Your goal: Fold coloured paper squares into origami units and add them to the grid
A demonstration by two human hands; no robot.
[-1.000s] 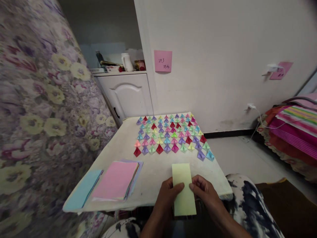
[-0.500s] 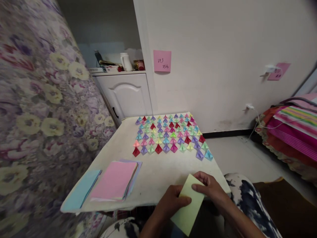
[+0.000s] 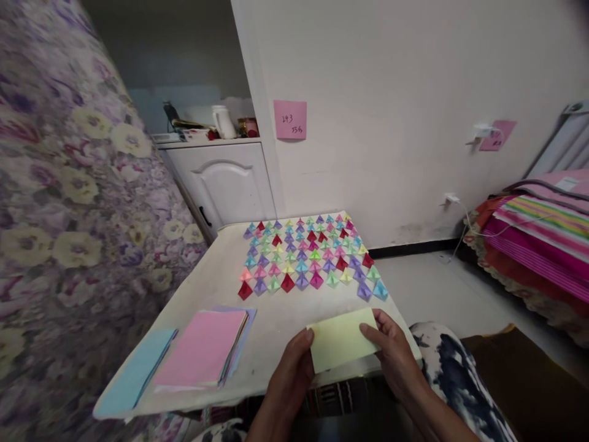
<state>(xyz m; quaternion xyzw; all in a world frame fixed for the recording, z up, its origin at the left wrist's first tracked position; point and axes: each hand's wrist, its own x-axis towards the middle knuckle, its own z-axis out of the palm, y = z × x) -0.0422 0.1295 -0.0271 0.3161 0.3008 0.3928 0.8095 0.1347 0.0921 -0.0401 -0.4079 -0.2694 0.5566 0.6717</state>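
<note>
A pale yellow-green sheet of paper, oblong in shape, is held between both hands over the front edge of the table. My left hand pinches its left end, thumb at the upper corner. On the opposite end, my right hand grips with the thumb on top and the fingers behind. Beyond the hands, rows of small folded paper pieces in many colours cover the far part of the table.
To the left lie a stack of coloured paper with pink on top and a blue paper stack. A patterned curtain hangs at the left. Behind the table is a wall; a bed with pink covers stands at the right.
The yellow-green paper has turned from a steep slant to nearly level. My left hand has shifted to its left end. The view has swung slightly right.
</note>
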